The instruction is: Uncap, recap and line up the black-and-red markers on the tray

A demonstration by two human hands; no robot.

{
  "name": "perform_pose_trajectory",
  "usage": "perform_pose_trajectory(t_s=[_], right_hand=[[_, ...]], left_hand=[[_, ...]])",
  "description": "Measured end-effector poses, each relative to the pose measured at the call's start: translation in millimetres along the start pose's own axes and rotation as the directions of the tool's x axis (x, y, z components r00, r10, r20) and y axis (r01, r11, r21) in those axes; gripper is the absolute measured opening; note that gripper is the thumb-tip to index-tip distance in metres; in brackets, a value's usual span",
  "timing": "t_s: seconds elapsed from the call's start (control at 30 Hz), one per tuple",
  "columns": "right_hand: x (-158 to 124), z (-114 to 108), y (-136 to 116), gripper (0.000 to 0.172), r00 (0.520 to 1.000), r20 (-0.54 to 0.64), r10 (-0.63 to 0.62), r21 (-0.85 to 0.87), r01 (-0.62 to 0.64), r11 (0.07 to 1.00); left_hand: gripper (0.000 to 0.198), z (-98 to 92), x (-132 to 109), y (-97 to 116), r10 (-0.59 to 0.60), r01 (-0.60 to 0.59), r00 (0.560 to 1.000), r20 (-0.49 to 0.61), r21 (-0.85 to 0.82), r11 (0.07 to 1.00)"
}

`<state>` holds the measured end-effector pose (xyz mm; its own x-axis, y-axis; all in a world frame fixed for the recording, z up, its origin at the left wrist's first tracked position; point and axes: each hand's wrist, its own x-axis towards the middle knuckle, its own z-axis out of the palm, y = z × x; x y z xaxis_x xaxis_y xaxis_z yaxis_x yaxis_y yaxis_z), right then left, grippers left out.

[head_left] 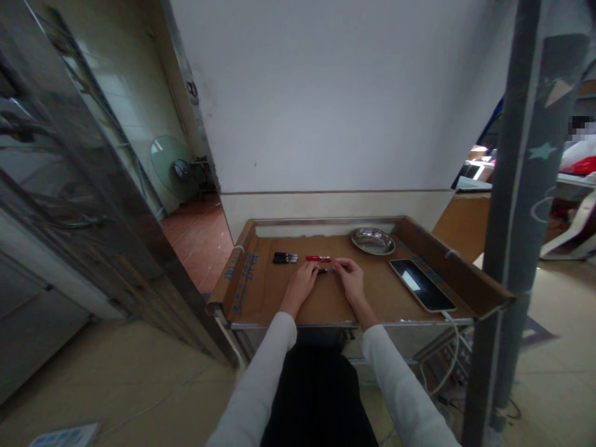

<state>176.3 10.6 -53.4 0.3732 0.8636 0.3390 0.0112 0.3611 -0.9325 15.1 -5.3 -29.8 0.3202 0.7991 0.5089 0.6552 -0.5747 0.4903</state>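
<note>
Both hands meet near the middle of the surface (270, 299), their fingertips closed in a pinch on a dark pen (325, 270); the left hand (303, 283) is at the pen's left end and the right hand (351, 280) at its other end, so the pen lies crosswise in the small gap between them; exactly how each finger bears on it is too small for me to tell. Just beyond the fingertips lies a red pen (318, 258), roughly parallel to the dark one; off to the left, apart from the left hand, black pens (285, 257) lie side by side in a small group. Beyond the right hand, towards the far edge, sits a round metal dish (373, 241); nearer, and further right, a phone (421, 284) lies face up at a slant, a white cable (451, 354) running from its near end down over the edge. Brown cardboard (459, 272) lines the surface and stands up at its sides; behind it rises a pale wall (354, 99), with a grey post (516, 186) at the right and a metal door (100, 161) at the left.
</note>
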Motion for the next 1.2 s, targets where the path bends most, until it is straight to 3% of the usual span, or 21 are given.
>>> perform_pose_trajectory(t_s=[0.13, 0.27, 0.33, 0.53, 0.67, 0.8, 1.0, 1.2], right_hand=[[-2, 4, -4, 0.022, 0.978, 0.182, -0.103, -0.171, 0.135, 0.976], [-5, 10, -4, 0.013, 0.892, 0.435, -0.122, -0.321, 0.28, 0.905], [-5, 12, -3, 0.015, 0.864, 0.492, -0.109, -0.378, 0.325, 0.867], [-6, 11, 3, 0.013, 0.884, 0.44, -0.158, -0.535, 0.399, 0.745], [-7, 8, 4, 0.013, 0.9, 0.395, -0.185, -0.649, 0.416, 0.637], [-9, 8, 3, 0.017, 0.905, 0.38, -0.191, -0.685, 0.414, 0.599], [-7, 8, 4, 0.02, 0.909, 0.38, -0.174, -0.741, 0.411, 0.531], [-3, 11, -3, 0.02, 0.927, 0.346, -0.142, -0.846, 0.374, 0.379]], left_hand=[[0.012, 0.5, 3, -2, -0.001, 0.003, 1.0, -0.019, 0.091, 0.996], [0.015, 2.8, 8, -5, -0.018, 0.017, 1.0, 0.006, 0.096, 0.995], [0.019, 3.9, 9, -7, -0.051, 0.05, 0.999, 0.009, 0.087, 0.995], [0.023, 4.6, 7, -6, -0.126, 0.129, 0.991, -0.033, 0.14, 0.982], [0.022, 6.1, 5, -6, -0.015, 0.023, 0.998, -0.056, 0.151, 0.988], [0.015, 9.3, 5, -10, 0.025, -0.022, 1.0, -0.019, 0.14, 0.99], [0.011, 12.0, 14, -12, -0.052, 0.05, 0.999, 0.005, 0.187, 0.981], [0.011, 12.3, 21, -10, -0.093, 0.103, 0.994, -0.051, 0.241, 0.965]])
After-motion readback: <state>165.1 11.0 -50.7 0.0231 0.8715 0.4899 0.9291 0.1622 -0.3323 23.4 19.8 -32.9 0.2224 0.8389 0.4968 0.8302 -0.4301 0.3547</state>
